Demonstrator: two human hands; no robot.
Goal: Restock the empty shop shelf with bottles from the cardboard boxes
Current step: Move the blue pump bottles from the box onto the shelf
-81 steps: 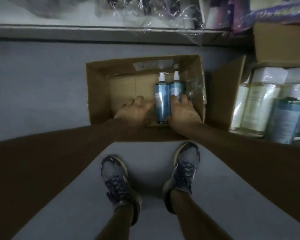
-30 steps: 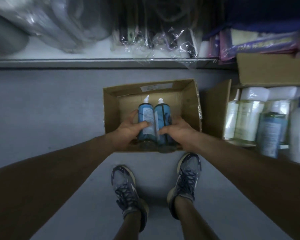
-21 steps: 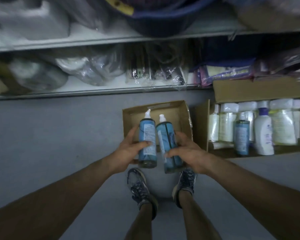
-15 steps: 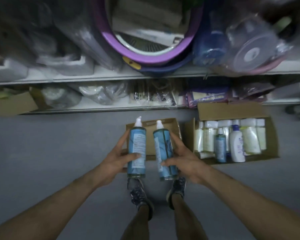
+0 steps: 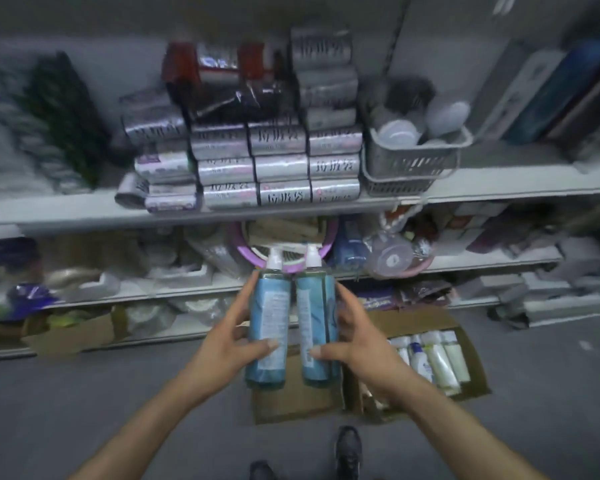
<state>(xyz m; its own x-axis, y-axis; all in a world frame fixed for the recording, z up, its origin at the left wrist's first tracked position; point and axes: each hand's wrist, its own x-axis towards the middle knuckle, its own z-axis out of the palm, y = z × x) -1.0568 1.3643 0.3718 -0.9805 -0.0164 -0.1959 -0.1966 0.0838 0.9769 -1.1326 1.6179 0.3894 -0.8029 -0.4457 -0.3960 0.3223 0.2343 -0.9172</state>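
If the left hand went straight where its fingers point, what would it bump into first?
Probably the purple-rimmed basin on the shelf. The left hand, gripping a blue bottle, points toward it, but depth is unclear.

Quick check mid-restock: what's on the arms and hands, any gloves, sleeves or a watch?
Nothing worn shows. The left hand and right hand are gloveless, no rings visible on the fingers. The left forearm and right forearm are bare to the frame edge: no sleeves, watch or bands. The dim, blurred picture could hide small marks.
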